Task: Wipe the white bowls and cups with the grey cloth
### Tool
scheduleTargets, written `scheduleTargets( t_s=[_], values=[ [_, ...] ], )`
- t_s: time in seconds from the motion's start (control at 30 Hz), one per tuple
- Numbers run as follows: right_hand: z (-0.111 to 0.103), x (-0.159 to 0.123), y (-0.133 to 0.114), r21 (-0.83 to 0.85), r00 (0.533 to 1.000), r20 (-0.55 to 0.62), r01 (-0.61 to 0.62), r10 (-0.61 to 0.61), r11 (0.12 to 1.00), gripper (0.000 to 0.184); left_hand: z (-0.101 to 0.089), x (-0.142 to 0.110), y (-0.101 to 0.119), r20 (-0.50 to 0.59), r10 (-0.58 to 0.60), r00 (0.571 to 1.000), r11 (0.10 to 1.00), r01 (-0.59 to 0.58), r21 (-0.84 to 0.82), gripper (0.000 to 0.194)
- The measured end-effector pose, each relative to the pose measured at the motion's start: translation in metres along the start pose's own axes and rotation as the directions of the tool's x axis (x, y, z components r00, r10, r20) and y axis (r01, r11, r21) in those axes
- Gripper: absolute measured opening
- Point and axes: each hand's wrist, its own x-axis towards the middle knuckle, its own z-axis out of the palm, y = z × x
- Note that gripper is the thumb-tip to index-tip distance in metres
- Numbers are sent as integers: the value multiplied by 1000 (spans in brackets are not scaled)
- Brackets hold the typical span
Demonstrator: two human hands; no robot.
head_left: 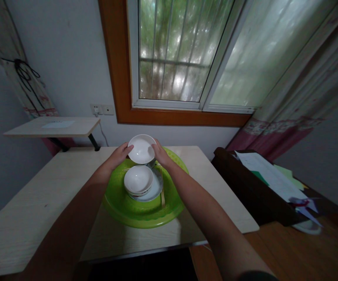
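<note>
Near the far rim of the green basin (117, 205): white bowl (142, 151), held level-handed between left hand (121, 153) and right hand (161, 153), opposite sides. Round, no long axis. Stacked bowls (138, 180) sit nearer the body, roughly midway between both arms.

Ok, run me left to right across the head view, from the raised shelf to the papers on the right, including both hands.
Raised shelf → left hand → white bowl held up between the hands → right hand → papers.
</note>
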Motion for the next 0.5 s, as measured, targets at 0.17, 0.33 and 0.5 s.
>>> scheduleTargets(
  t_s=[0.17, 0.33, 0.5],
  values=[
    [4, 2, 11, 81, 999, -39, 17, -14, 997, 44, -4, 5, -5, 15, 28, 999, 998, -29, 54, 62],
    [8, 4, 22, 161, 995, -83, 69, -56, 984, 45, 0, -1, 2, 19, 12, 1000, 1000, -12, -22, 61],
    [9, 4, 23, 166, 996, -70, 60, -48, 984, 52, 1, -3, 3, 2, -25, 1000, 995, 26, -95, 58]
  ],
)
